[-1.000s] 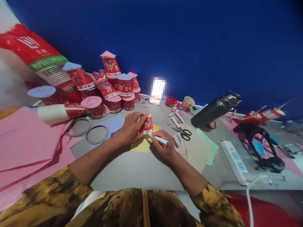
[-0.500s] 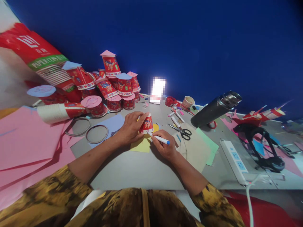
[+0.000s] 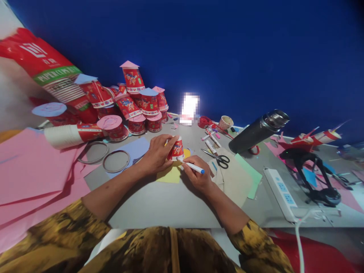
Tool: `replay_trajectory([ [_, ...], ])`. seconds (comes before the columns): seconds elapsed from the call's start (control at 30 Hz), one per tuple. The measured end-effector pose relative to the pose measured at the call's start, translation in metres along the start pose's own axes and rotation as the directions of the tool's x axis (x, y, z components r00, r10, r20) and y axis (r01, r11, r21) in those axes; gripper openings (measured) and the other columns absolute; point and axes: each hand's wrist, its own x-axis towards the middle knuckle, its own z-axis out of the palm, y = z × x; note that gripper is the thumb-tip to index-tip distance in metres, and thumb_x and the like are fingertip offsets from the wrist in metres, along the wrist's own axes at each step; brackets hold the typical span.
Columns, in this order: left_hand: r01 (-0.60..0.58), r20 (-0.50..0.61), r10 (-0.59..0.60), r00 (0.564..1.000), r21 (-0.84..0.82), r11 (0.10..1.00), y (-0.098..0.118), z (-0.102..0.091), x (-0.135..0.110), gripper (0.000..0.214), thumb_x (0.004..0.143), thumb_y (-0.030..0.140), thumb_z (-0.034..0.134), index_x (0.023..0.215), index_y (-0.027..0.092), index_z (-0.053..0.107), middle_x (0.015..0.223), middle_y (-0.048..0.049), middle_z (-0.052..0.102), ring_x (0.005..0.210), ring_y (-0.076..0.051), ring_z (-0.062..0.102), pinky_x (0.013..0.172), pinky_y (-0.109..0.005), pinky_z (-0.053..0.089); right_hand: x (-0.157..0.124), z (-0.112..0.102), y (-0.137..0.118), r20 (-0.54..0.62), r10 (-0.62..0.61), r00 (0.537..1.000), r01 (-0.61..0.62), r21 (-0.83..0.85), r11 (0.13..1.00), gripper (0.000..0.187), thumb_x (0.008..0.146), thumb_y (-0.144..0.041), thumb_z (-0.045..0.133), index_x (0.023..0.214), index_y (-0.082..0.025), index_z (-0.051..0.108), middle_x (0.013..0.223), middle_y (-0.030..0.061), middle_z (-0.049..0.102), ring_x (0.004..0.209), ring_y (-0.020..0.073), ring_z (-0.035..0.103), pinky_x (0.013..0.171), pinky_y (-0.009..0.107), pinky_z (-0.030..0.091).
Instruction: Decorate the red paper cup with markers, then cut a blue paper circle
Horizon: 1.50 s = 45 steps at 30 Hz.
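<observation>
My left hand (image 3: pixel 157 153) is closed around a small red paper cup (image 3: pixel 176 149) standing upside down on a yellow sheet of paper (image 3: pixel 171 173) on the grey table (image 3: pixel 159 204). My right hand (image 3: pixel 197 176) grips a white marker with a blue cap (image 3: pixel 194 167). The marker's tip touches the paper right at the cup's rim. Both forearms reach in from the bottom, in patterned yellow sleeves.
A pile of red cups with paper lids (image 3: pixel 136 106) sits at the back left, beside pink sheets (image 3: pixel 31 170) and two rings (image 3: pixel 116 161). Scissors (image 3: pixel 220 159), loose markers (image 3: pixel 210 138), a dark flask (image 3: pixel 258 131), a white power strip (image 3: pixel 280 193) and a black stand (image 3: pixel 315 178) lie to the right.
The marker in my right hand has shifted slightly along the cup's rim. My left hand and the cup have stayed in place.
</observation>
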Motion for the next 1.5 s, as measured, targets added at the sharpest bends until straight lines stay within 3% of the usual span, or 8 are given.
replay_trajectory([
  [0.63, -0.021, -0.019, 0.022, 1.0, 0.009, 1.0, 0.002, 0.001, 0.0, 0.099, 0.082, 0.022, 0.072, 0.17, 0.026, 0.027, 0.151, -0.0197, 0.052, 0.14, -0.043, 0.049, 0.117, -0.06, 0.039, 0.001, -0.001, -0.001, 0.038, -0.001, 0.999, 0.002, -0.013, 1.0, 0.015, 0.11, -0.031, 0.062, 0.106, -0.023, 0.073, 0.092, 0.0075, 0.08, 0.085, 0.022, 0.076, 0.08, 0.035, 0.062],
  [0.83, 0.039, 0.004, -0.039, 0.999, 0.002, 0.999, 0.002, 0.001, 0.0, 0.099, 0.081, 0.023, 0.074, 0.169, 0.027, 0.03, 0.151, -0.0184, 0.052, 0.14, -0.043, 0.05, 0.118, -0.062, 0.04, -0.002, -0.004, 0.001, -0.053, 0.037, 0.998, -0.037, 0.0, 0.999, 0.017, 0.109, -0.033, 0.061, 0.104, -0.024, 0.074, 0.092, 0.007, 0.08, 0.083, 0.0214, 0.076, 0.078, 0.035, 0.064],
  [1.07, 0.1, -0.028, -0.108, 0.994, -0.19, 0.977, -0.004, 0.0, 0.005, 0.094, 0.082, 0.02, 0.073, 0.166, 0.027, 0.031, 0.149, -0.0183, 0.046, 0.143, -0.041, 0.051, 0.117, -0.063, 0.048, -0.005, -0.011, 0.013, -0.2, 0.091, 0.976, -0.1, -0.036, 0.994, 0.016, 0.109, -0.034, 0.061, 0.108, -0.024, 0.074, 0.093, 0.0066, 0.081, 0.081, 0.0215, 0.078, 0.074, 0.034, 0.066],
  [1.27, 0.171, -0.014, -0.188, 0.982, -0.353, 0.92, -0.009, -0.004, 0.005, 0.092, 0.082, 0.01, 0.07, 0.162, 0.035, 0.03, 0.152, -0.0171, 0.045, 0.148, -0.036, 0.05, 0.117, -0.064, 0.054, -0.004, -0.015, 0.016, -0.201, 0.099, 0.975, -0.106, -0.024, 0.994, 0.011, 0.106, -0.027, 0.064, 0.107, -0.024, 0.074, 0.094, 0.0052, 0.081, 0.083, 0.0205, 0.079, 0.077, 0.032, 0.065],
  [1.5, 0.227, 0.01, -0.238, 0.971, -0.346, 0.91, -0.008, -0.01, 0.004, 0.088, 0.08, 0.01, 0.07, 0.159, 0.032, 0.038, 0.153, -0.0175, 0.046, 0.151, -0.036, 0.047, 0.123, -0.065, 0.049, -0.004, -0.016, 0.013, -0.172, 0.116, 0.978, -0.118, 0.002, 0.993, 0.01, 0.105, -0.023, 0.065, 0.11, -0.023, 0.073, 0.095, 0.0056, 0.081, 0.084, 0.0202, 0.079, 0.077, 0.031, 0.064],
])
